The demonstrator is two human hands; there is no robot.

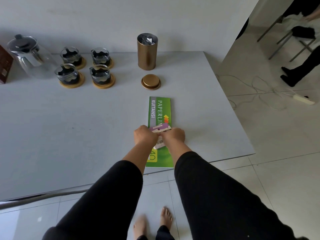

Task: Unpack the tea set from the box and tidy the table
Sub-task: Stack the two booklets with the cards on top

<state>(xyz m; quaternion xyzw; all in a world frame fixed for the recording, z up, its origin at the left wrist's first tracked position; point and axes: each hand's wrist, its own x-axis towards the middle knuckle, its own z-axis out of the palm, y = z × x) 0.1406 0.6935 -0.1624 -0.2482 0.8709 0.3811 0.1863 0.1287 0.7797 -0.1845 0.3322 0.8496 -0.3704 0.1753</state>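
Most of the unpacking appeared complete. The glass teapot (30, 54) stood at the far left of the surface (60, 127), well to the left of the bronze canister (147, 51). Four glass cups (83, 66), each seated on its own round wooden coaster, formed a two-by-two block between the teapot and the canister. A dark red box (5, 66) showed only as a sliver at the frame edge, beyond the teapot on the side away from the canister; whether it still held anything could not be determined.

The canister stood upright and uncapped, with silvery packets visible in its mouth. Its lid (150, 81) lay flat on the surface just in front of the canister, apart from it.

Further in front of the canister, past the lid, a long green receipt book (160, 111) lay lengthwise toward the person's edge of the surface. The left hand (144, 136) and the right hand (174, 135) were both curled closed above it, nearly touching, and jointly gripped a small pink-and-purple packet (160, 129). The grip suggested tearing or opening, though the fingers were hidden and the packet's contents could not be read.

Judged remaining: disposing of or stowing the packet, recapping the canister, and clearing the receipt book and box so that only the tea set stood on the surface.
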